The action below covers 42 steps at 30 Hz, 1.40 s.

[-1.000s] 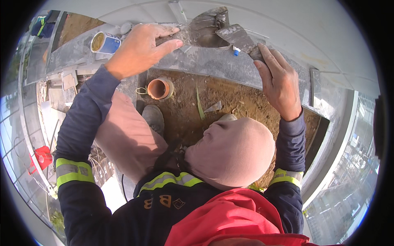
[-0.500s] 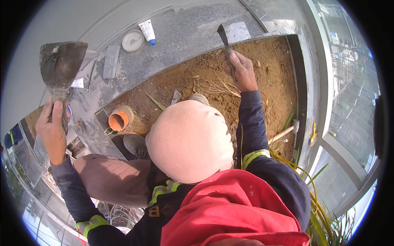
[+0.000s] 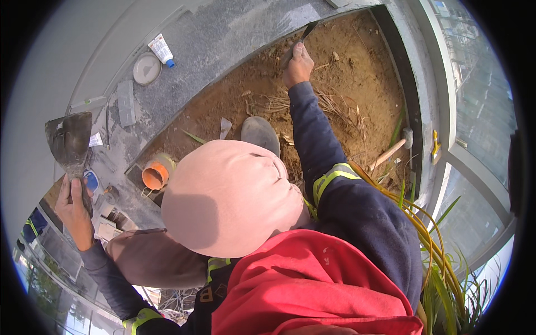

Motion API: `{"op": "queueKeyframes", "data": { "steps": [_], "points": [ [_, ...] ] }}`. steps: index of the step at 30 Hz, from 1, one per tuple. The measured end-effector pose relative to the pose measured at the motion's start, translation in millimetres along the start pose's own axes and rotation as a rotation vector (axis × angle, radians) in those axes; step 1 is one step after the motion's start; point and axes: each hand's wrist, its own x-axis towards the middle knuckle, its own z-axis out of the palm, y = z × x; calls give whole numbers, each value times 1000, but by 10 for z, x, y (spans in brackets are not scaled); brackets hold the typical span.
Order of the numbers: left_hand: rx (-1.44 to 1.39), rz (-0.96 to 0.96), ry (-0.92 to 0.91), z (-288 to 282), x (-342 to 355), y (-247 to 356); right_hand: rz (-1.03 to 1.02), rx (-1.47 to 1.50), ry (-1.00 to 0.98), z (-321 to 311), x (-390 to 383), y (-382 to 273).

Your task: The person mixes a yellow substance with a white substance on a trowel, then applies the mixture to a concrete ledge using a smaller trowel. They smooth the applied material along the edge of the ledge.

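Note:
My left hand (image 3: 77, 215) is closed round the handle of a wide putty knife (image 3: 68, 139), whose broad, smeared blade points away from me. My right hand (image 3: 298, 67), reached far forward, grips a narrow putty knife (image 3: 309, 30). Its dark blade lies at the border between the soil bed (image 3: 357, 72) and the grey stone ledge (image 3: 223, 42); whether it touches the stone I cannot tell. Most of that tool's handle is hidden by my fingers.
On the ledge lie a white tube with a blue cap (image 3: 161, 49), a round dish (image 3: 147, 69) and a grey tile strip (image 3: 126, 103). An orange pipe end (image 3: 156, 175) stands near my knee. A hammer (image 3: 391, 154) and yellow-handled tool (image 3: 435, 146) lie right, near leafy plants (image 3: 446, 290).
My right hand has moved forward and left, bringing the narrow knife to the soil's far border. The wide putty knife in my left hand sits lower in the picture. The view has shifted.

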Motion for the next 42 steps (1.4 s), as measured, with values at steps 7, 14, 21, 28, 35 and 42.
{"op": "queueKeyframes", "data": {
  "steps": [7, 14, 21, 28, 35, 42],
  "points": [
    [96, -30, -40, -54, 48, -17, 38, -78, 58, 331, -306, 83],
    [101, 18, -51, 9, 29, 82, 71, -195, -41, 364, -594, 205],
    [43, 7, -33, -102, 9, -87, 56, -102, 31, 24, -558, 53],
    [47, -14, -38, -124, -5, -79, 9, 10, 22, 600, -450, 53],
    [43, 12, -32, -113, 25, -94, 133, 152, -57, 613, -519, 372],
    [148, 37, -69, -141, 47, -116, 190, -175, -232, 333, -869, 184]
  ]
}}
